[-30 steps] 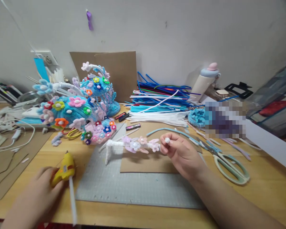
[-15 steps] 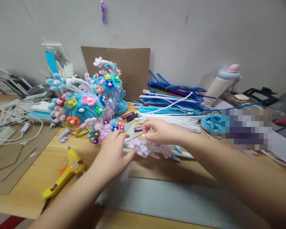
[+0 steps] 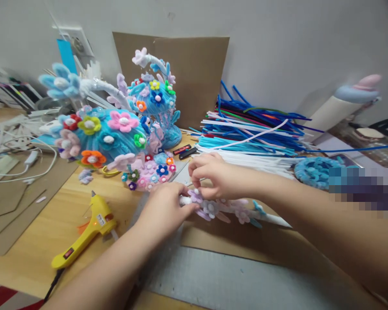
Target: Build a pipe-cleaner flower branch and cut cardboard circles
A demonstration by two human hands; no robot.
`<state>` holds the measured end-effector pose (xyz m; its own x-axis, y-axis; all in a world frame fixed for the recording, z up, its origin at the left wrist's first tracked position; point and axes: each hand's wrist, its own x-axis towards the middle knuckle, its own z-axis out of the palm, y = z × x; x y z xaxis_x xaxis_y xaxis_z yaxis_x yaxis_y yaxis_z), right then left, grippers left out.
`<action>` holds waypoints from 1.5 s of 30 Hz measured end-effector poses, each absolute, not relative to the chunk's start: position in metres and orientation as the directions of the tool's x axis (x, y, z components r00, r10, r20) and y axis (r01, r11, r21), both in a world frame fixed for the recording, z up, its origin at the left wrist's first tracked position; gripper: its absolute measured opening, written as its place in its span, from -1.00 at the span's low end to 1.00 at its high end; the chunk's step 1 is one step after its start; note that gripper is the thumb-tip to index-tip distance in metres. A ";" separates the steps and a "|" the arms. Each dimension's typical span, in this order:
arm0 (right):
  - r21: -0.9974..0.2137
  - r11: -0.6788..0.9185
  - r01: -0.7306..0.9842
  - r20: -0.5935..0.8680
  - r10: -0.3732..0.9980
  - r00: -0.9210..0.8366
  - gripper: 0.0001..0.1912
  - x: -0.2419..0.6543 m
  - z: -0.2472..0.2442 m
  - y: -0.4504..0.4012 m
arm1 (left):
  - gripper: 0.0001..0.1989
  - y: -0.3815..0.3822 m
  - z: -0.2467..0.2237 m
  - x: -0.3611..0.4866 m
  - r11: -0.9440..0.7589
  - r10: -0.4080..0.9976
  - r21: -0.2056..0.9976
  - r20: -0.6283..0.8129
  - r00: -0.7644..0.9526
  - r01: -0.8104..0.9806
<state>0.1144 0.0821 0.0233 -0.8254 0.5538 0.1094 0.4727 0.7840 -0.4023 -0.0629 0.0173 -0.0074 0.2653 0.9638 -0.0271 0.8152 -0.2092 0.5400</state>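
1. My left hand (image 3: 166,204) is closed around the left end of a white wrapped stem (image 3: 273,218), thumb in front and fingers behind it.
2. My right hand (image 3: 215,176) is curled in from the other side, its fingertips together at the small white centre (image 3: 196,191) of a lilac flower (image 3: 194,198); I cannot tell whether they pinch that centre or only press on it.
3. The stem runs from my left thumb out to the right, passing in front of my right wrist, above a flat brown cardboard sheet (image 3: 226,247). I cannot tell how much of it rests there.
4. Along it, just right of the lilac flower, sit a pale white flower (image 3: 211,209), a pink flower (image 3: 242,214) and a blue leaf (image 3: 259,207).
5. The cardboard sheet lies on a grey cutting mat (image 3: 213,275).
6. A yellow glue gun (image 3: 98,221) lies on the wooden table (image 3: 56,224) to the left of my left forearm, nozzle pointing away from me.
7. Beyond my hands stand two blue domed pieces, a nearer one (image 3: 113,140) and a farther one (image 3: 163,107), both dotted with coloured fuzzy flowers.
8. Past my right hand, pipe cleaners (image 3: 252,129) are piled in blue, white and pink near a tilted white bottle (image 3: 331,107).
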 end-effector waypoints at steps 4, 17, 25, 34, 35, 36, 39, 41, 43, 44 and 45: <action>-0.338 0.829 0.446 0.128 0.510 -0.851 -0.95 0.114 0.024 0.080 | -0.82 0.017 -0.007 -0.063 -0.231 0.957 0.534 -0.025 0.288 0.813; -0.161 0.891 0.424 0.128 0.445 -0.886 -0.98 0.112 0.020 0.074 | -0.86 0.016 -0.008 -0.064 -0.262 0.954 0.529 0.014 0.301 0.807; -0.136 0.890 0.434 0.131 0.451 -0.883 -0.96 0.111 0.018 0.075 | -0.86 0.016 -0.008 -0.063 -0.267 0.956 0.520 0.034 0.293 0.811; -0.114 0.897 0.427 0.140 0.440 -0.887 -0.96 0.111 0.016 0.073 | -0.89 0.016 -0.006 -0.061 -0.243 0.959 0.526 0.002 0.285 0.815; -0.112 0.898 0.425 0.146 0.438 -0.887 -0.96 0.111 0.014 0.073 | -0.89 0.016 -0.006 -0.061 -0.243 0.959 0.524 0.003 0.283 0.816; -0.110 0.899 0.424 0.151 0.437 -0.887 -0.96 0.111 0.013 0.072 | -0.90 0.016 -0.006 -0.060 -0.241 0.960 0.523 0.003 0.281 0.817; -0.108 0.900 0.422 0.162 0.435 -0.886 -0.95 0.112 0.010 0.071 | -0.91 0.015 -0.006 -0.060 -0.236 0.961 0.526 0.002 0.277 0.817; -0.124 0.896 0.427 0.157 0.442 -0.883 -0.94 0.114 0.010 0.069 | -0.92 0.015 -0.006 -0.060 -0.238 0.961 0.526 0.004 0.278 0.816; -0.177 0.884 0.433 0.141 0.458 -0.878 -0.92 0.118 0.014 0.068 | -0.91 0.015 -0.007 -0.060 -0.238 0.962 0.529 0.010 0.274 0.815; -0.221 0.869 0.444 0.129 0.477 -0.869 -0.92 0.119 0.017 0.068 | -0.89 0.016 -0.007 -0.061 -0.237 0.962 0.530 0.013 0.272 0.814; -0.274 0.844 0.461 0.119 0.506 -0.854 -0.91 0.121 0.019 0.068 | -0.88 0.016 -0.007 -0.061 -0.238 0.963 0.530 0.018 0.269 0.814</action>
<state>0.1212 0.0683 0.0192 -0.8544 0.5059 0.1187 0.4615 0.8438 -0.2740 -0.0611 0.0156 -0.0074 0.2695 0.9629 0.0177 0.8142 -0.2376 0.5298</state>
